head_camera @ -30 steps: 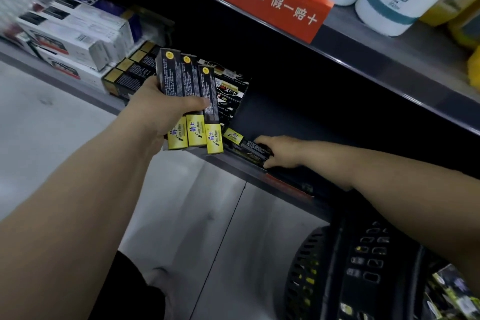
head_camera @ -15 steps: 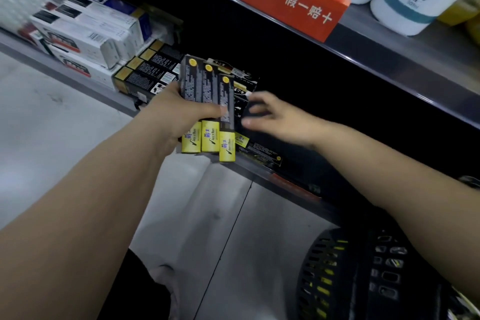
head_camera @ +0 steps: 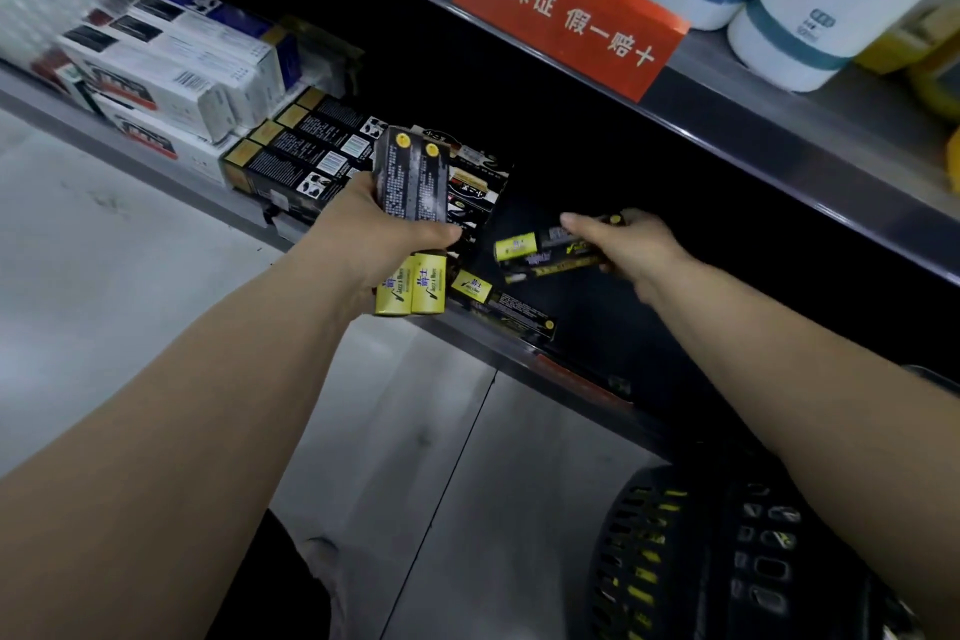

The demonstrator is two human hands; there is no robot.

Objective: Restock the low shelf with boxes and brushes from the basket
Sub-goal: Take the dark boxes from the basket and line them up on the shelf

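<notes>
Left hand [head_camera: 387, 237] gripping two black-and-yellow boxes [head_camera: 413, 224] | right hand [head_camera: 631, 244] holding one matching box [head_camera: 545, 252] over low shelf [head_camera: 498, 335] | another box [head_camera: 501, 301] lying there | orange sign [head_camera: 563, 3] reading "正品保证 假一赔十" | basket [head_camera: 727, 556] sitting below right.

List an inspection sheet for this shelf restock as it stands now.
Surface: low shelf, dark, partly filled.
Job's things: two black-and-yellow boxes in left hand; one box in right hand; another box lies at the shelf's front edge; basket lower right.
Clutter: white boxes and black boxes stacked left.
Grippers: both hands grip boxes.
Cables: nothing seen.
Surroundings: orange sign, white bottles on the shelf above.
</notes>
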